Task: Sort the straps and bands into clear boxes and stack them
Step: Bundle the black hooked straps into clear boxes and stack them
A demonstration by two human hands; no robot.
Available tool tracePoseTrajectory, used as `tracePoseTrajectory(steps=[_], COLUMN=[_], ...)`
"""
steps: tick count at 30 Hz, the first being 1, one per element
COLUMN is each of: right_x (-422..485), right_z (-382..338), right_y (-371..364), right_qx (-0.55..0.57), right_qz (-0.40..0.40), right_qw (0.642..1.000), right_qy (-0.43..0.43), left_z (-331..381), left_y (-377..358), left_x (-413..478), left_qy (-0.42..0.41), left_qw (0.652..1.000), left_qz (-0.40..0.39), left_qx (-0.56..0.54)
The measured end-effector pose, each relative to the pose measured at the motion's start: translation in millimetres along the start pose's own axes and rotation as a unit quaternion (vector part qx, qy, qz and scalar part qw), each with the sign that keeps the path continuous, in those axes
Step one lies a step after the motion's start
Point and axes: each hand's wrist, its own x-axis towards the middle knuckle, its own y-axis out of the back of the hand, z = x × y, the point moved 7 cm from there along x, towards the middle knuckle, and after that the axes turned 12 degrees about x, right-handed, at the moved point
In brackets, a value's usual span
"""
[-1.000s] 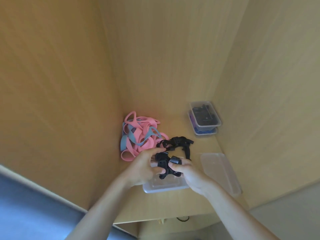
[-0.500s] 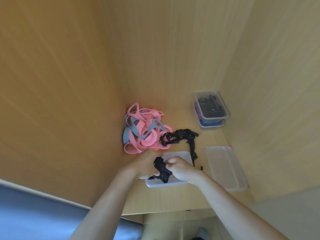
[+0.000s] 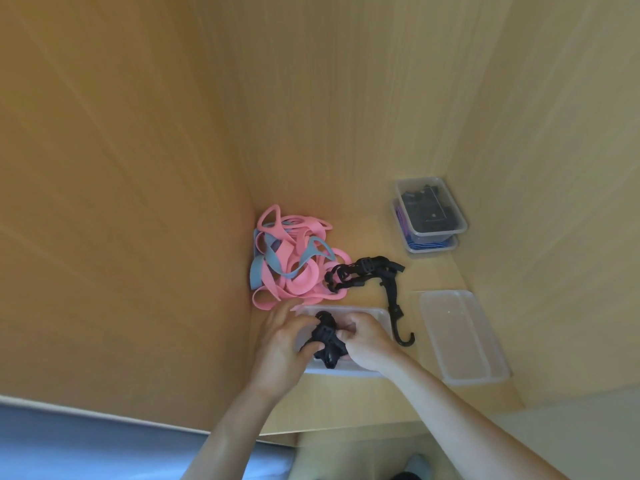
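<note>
A folded black strap (image 3: 325, 341) sits low inside a clear box (image 3: 375, 315) at the front of the wooden shelf. My left hand (image 3: 282, 344) and my right hand (image 3: 363, 341) both grip it from either side, fingers curled round it. A second black strap with a hook (image 3: 374, 275) lies on the shelf just behind the box. A tangled heap of pink and blue bands (image 3: 291, 263) is piled in the left corner.
Two stacked clear boxes (image 3: 431, 216) stand at the back right, the top one with black straps, the lower with blue ones. A clear lid (image 3: 462, 336) lies right of the open box. Wooden walls close in on the left, back and right.
Both hands have lowered the folded black strap from above the box down into it. The view has shifted slightly.
</note>
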Motion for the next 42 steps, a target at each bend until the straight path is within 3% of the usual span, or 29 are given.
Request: tracePoseTrajectory(steps=[4,10,13,20,24,32,35,38,40,42], right_x=[2.1,2.5,5.0,7.3,6.2,-23.6,-35.4,-38.6,-34.8,-19.6], right_z=[1.2,15.2,13.5,8.2,2.4,-18.8,-32.3,-32.9,-23.6,-9.6], right_y=[2.2,-9.6,-9.8,-15.0,-8.1,-8.0,20.7,80.6,117.3,131.5], right_qx=[-0.01,0.071,-0.042,-0.18,-0.192,-0.183,-0.121,-0.006,-0.027,-0.12], right_qz=[0.018,-0.021,0.002,0.012,0.043,-0.008,0.049,0.166,0.238,0.233], right_qw=[1.0,0.994,0.999,0.982,0.978,0.974,0.976,0.969,0.959,0.961], right_qy=[0.011,-0.076,-0.021,0.053,0.064,0.134,0.175,0.181,0.152,0.089], left_z=[-6.2,1.4,1.5,1.2,4.0,3.7,3.5,6.4,8.1,9.3], left_y=[-15.1,-22.8,-25.6,-29.0,-26.2,-30.9,-31.5,-30.5,-28.7,-26.5], left_x=[-15.5,-17.8,-18.0,-20.3,-20.2,-20.7,-20.5,-18.2,-16.2,-13.6], left_qy=[0.054,0.044,0.035,-0.005,-0.001,0.009,0.019,0.026,0.033,0.036], left_qw=[0.991,0.994,0.997,0.993,0.996,0.992,0.989,0.986,0.985,0.985], left_qz=[-0.003,-0.002,-0.021,-0.103,-0.082,-0.09,-0.098,-0.105,-0.109,-0.114], left_qx=[-0.121,-0.099,-0.065,0.052,0.026,0.092,0.112,0.127,0.13,0.127])
